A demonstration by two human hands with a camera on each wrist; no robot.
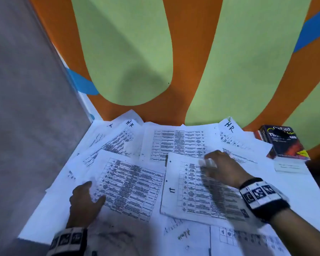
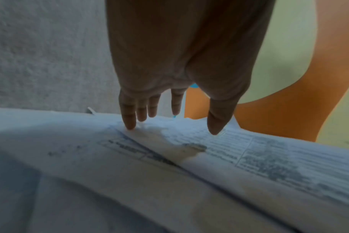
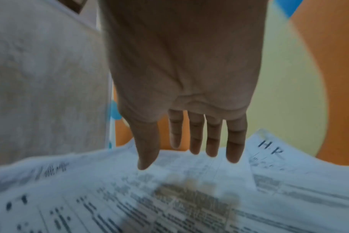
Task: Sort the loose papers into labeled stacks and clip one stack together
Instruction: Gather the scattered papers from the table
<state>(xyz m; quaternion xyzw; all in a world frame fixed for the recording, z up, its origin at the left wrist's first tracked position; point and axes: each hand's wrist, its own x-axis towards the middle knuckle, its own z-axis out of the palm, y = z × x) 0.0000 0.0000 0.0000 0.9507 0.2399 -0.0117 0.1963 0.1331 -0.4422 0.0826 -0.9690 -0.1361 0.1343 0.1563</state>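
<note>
two hands (image 1: 85, 202) (image 1: 224, 168) open over loose papers (image 1: 177, 143).

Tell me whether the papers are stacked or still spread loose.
Spread loose. The papers overlap at mixed angles across the table; the two HR-marked sheets lie apart, and no neat pile or clip shows.

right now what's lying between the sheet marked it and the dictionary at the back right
In the head view, the right hand hovers there above a text sheet; beyond it lies a small white card beside the dictionary.
</note>
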